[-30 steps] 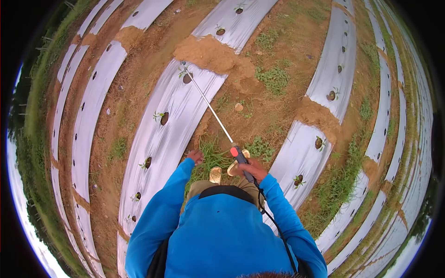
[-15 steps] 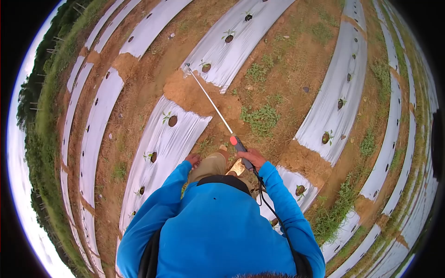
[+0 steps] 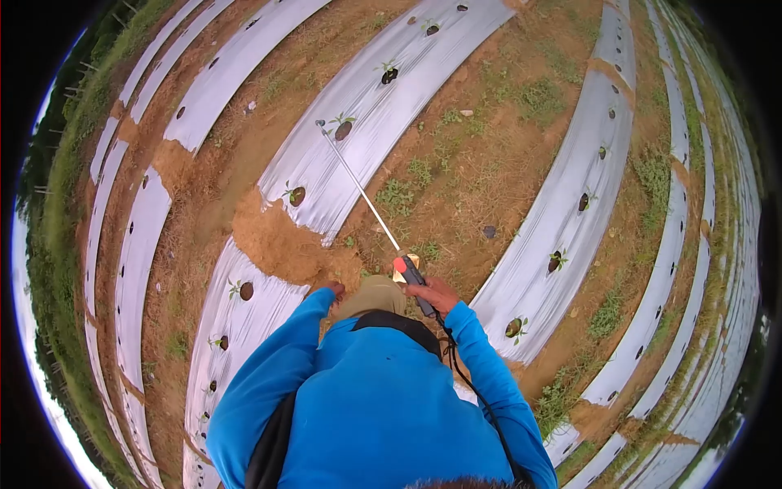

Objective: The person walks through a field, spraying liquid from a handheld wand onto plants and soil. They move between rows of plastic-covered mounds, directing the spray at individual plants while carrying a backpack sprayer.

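Note:
My right hand (image 3: 438,295) is closed around the dark handle of a spray wand (image 3: 360,189). The wand has a red-orange part near the grip and a thin metal tube. Its nozzle tip (image 3: 320,123) hangs over the white plastic mulch, beside a young plant (image 3: 342,128) in a planting hole. A black hose (image 3: 456,363) runs from the handle back along my right arm. My left hand (image 3: 335,290) hangs by my left thigh, with no object visible in it; its fingers are too foreshortened to read.
Long white mulch strips (image 3: 538,269) with planted holes run on both sides, separated by brown soil paths with weeds (image 3: 395,198). A bare soil mound (image 3: 281,243) breaks the strip ahead-left. Grass and posts line the far left edge.
I have moved forward; the beds have shifted down and left in view. The nozzle has passed from the strip's torn near end to beside a plant farther along it.

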A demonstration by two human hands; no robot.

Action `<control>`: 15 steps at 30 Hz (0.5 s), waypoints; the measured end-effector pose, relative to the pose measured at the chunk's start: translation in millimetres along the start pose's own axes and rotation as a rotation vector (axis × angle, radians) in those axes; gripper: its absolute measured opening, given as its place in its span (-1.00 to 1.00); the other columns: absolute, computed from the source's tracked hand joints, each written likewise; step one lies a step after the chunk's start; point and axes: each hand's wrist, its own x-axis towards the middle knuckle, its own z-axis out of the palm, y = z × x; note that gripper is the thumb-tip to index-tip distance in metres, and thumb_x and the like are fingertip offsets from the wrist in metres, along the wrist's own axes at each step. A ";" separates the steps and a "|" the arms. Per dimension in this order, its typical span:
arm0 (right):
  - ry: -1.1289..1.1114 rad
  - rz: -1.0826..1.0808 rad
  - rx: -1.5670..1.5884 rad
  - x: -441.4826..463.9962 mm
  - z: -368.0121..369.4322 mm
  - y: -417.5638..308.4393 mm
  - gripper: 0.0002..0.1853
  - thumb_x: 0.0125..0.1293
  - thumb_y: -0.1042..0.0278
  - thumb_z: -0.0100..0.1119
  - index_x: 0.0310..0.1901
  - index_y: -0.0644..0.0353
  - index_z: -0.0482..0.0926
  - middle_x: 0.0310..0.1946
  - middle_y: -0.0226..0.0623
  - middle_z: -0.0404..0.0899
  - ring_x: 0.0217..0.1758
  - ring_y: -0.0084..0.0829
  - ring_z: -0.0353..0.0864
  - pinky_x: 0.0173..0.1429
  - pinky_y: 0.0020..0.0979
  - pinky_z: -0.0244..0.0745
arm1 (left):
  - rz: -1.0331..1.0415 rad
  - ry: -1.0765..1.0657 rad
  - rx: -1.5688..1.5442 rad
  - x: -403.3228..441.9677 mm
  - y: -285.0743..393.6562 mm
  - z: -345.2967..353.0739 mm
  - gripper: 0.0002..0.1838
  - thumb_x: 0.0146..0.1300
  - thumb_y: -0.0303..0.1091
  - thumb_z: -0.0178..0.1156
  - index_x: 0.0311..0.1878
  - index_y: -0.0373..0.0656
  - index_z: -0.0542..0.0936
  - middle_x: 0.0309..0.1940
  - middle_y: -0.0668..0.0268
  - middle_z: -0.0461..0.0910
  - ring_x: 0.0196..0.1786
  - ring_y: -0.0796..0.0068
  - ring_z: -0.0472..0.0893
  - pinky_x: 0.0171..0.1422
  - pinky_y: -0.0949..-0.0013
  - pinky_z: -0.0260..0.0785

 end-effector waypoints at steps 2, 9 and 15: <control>0.013 0.001 0.024 -2.6 -40.9 -37.3 -0.54 -0.09 -0.02 0.23 -0.42 0.31 0.50 -0.59 -0.38 0.36 -0.53 -0.54 0.30 -0.47 -0.44 0.19 | -0.038 0.075 0.178 -30.6 78.3 13.2 -0.76 0.15 -0.18 -0.05 -0.31 -0.12 0.48 -0.61 0.32 0.46 -0.68 0.49 0.40 -0.68 0.41 0.18; 0.006 -0.021 0.103 57.0 -179.0 -134.9 -0.55 -0.05 -0.06 0.19 -0.38 0.24 0.47 -0.62 -0.49 0.28 -0.56 -0.65 0.27 -0.54 -0.56 0.12 | 0.508 0.019 -0.004 -5.4 353.6 24.6 -0.76 0.19 -0.17 -0.02 -0.31 -0.17 0.44 -0.58 0.35 0.46 -0.68 0.63 0.35 -0.67 0.51 0.14; -0.096 -0.050 0.277 150.3 -334.2 -184.1 -0.59 -0.04 0.00 0.22 -0.40 0.21 0.42 -0.62 -0.45 0.34 -0.64 -0.66 0.30 -0.62 -0.60 0.13 | 0.333 0.169 0.016 66.8 469.8 37.0 -0.65 0.20 -0.03 -0.06 -0.27 -0.14 0.47 -0.56 0.35 0.48 -0.64 0.56 0.41 -0.67 0.49 0.19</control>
